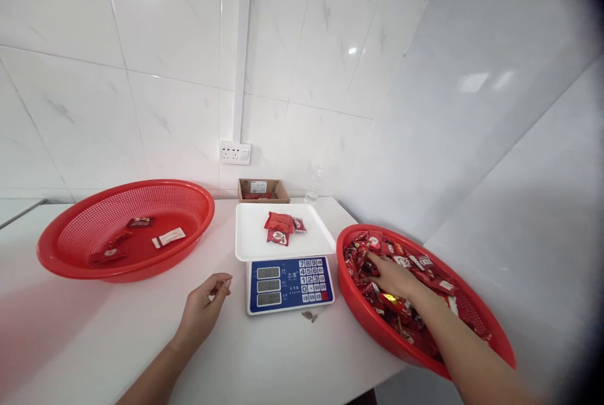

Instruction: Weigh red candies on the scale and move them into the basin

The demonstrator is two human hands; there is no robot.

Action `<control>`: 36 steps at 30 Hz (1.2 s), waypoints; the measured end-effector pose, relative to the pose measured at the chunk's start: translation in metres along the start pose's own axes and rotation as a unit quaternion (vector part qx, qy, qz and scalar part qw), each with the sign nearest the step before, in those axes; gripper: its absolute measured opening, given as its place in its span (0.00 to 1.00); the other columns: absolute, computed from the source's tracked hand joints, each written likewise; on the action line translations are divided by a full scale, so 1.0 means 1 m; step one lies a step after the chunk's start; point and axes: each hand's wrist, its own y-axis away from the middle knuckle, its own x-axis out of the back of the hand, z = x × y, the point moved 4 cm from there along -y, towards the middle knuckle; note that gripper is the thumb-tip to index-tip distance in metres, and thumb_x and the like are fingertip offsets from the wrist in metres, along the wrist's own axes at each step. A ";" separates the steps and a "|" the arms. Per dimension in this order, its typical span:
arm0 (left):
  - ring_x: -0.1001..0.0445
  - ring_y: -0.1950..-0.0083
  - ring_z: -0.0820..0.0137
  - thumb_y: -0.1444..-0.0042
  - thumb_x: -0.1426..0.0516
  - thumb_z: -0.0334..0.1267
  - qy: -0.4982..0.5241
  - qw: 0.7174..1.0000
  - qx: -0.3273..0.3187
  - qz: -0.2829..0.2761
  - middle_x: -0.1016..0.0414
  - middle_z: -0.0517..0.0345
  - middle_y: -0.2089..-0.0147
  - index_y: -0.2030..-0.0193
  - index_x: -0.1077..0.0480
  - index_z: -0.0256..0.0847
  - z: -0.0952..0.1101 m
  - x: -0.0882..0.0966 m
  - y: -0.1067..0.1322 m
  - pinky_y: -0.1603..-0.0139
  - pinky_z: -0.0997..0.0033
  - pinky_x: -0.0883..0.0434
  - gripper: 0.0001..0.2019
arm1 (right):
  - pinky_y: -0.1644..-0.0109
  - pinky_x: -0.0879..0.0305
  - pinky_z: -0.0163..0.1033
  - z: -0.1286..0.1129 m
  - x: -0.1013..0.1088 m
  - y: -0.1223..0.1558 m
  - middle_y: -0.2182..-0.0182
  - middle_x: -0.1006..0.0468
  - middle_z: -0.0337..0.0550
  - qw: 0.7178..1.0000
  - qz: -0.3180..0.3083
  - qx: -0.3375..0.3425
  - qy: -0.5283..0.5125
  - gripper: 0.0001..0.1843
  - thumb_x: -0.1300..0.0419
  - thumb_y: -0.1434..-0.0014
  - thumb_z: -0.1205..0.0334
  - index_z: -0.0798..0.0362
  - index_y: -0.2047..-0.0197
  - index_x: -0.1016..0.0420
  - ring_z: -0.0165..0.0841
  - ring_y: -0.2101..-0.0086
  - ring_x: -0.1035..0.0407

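Note:
My right hand (392, 274) reaches into the right red basket (349, 310), among many small wrapped packets (425, 276). Its thumb and fingers are apart, the tips partly sunk between the wrappers; no packet shows clearly in its grip. Just left of the scale (290, 285), my left hand (206, 304) hovers by the white table with thumb and fingers drawn together and nothing visible in them. On the scale's white tray (250, 235) lies a small pile of red packets (280, 224). The scale has a blue panel with displays and keys.
A second red basket (56, 248) at the left holds a few red packets and a white one (170, 237). Behind the tray stand a cardboard box (283, 192) and a clear plastic bottle (313, 188). A small scrap (310, 316) lies before the scale. Tiled walls bound the table.

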 end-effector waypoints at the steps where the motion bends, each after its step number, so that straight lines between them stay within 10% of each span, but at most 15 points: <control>1: 0.27 0.69 0.69 0.45 0.50 0.50 0.001 1.000 0.001 0.001 0.29 0.60 0.74 0.63 0.31 0.42 0.000 0.000 0.000 0.67 0.73 0.30 0.15 | 0.55 0.37 0.41 -0.001 0.001 -0.002 0.53 0.25 0.48 1.000 0.001 -0.001 -0.001 0.25 0.40 0.51 0.59 0.49 0.48 0.32 0.44 0.57 0.29; 12: 0.27 0.70 0.69 0.46 0.50 0.49 0.001 1.000 0.000 0.003 0.28 0.60 0.74 0.64 0.31 0.42 0.002 0.001 0.001 0.68 0.74 0.31 0.15 | 0.56 0.35 0.41 0.016 0.026 0.005 0.60 0.22 0.50 0.998 0.026 -0.007 -0.065 0.15 0.47 0.50 0.65 0.55 0.57 0.30 0.42 0.59 0.29; 19: 0.27 0.69 0.69 0.46 0.50 0.49 0.001 1.000 0.004 0.001 0.29 0.60 0.75 0.64 0.31 0.41 0.001 -0.001 0.000 0.68 0.74 0.31 0.14 | 0.39 0.51 0.39 -0.006 -0.002 -0.003 0.37 0.47 0.47 0.992 0.010 0.069 -0.106 0.40 0.45 0.54 0.69 0.54 0.37 0.49 0.36 0.40 0.51; 24: 0.27 0.70 0.69 0.46 0.50 0.49 0.004 1.000 0.004 0.000 0.28 0.60 0.74 0.64 0.31 0.42 0.002 0.000 0.000 0.68 0.74 0.30 0.14 | 0.42 0.46 0.47 -0.007 -0.007 -0.006 0.39 0.43 0.55 0.993 0.019 0.040 -0.108 0.43 0.41 0.52 0.59 0.55 0.36 0.55 0.44 0.42 0.45; 31: 0.26 0.69 0.69 0.46 0.50 0.49 -0.005 1.000 0.009 -0.002 0.28 0.60 0.74 0.64 0.31 0.42 0.004 0.001 0.001 0.68 0.74 0.30 0.14 | 0.49 0.37 0.44 -0.004 -0.005 -0.005 0.56 0.27 0.50 0.993 0.021 0.053 -0.102 0.15 0.45 0.48 0.56 0.53 0.59 0.30 0.41 0.55 0.32; 36: 0.26 0.70 0.69 0.46 0.50 0.48 -0.003 1.000 0.002 -0.009 0.28 0.61 0.74 0.64 0.31 0.42 0.003 0.000 0.001 0.68 0.74 0.30 0.14 | 0.42 0.44 0.41 -0.011 -0.004 -0.008 0.42 0.38 0.45 0.990 0.055 0.083 -0.100 0.29 0.48 0.48 0.64 0.50 0.42 0.43 0.36 0.44 0.42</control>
